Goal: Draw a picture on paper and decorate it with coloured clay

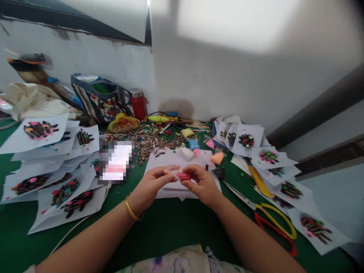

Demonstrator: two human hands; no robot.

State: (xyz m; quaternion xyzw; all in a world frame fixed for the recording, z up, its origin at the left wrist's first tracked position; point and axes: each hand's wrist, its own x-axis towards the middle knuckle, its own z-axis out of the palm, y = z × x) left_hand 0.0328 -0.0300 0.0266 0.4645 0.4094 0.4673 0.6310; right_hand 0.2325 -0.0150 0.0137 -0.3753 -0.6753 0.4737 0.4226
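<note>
Above a sheet of white paper, both of my hands meet over a lump of red modelling clay in a clear plastic wrapper. My right hand is closed, with its thumb and fingers around the clay. The fingers of my left hand pinch the loose end of the wrapper. Just beyond them lie more small packs of clay: white, blue, orange, yellow and black.
Sunflower seeds are scattered across the back of the green table. Papers with seed pictures are piled left and right. Scissors and a yellow utility knife lie right; a phone with a cable lies left.
</note>
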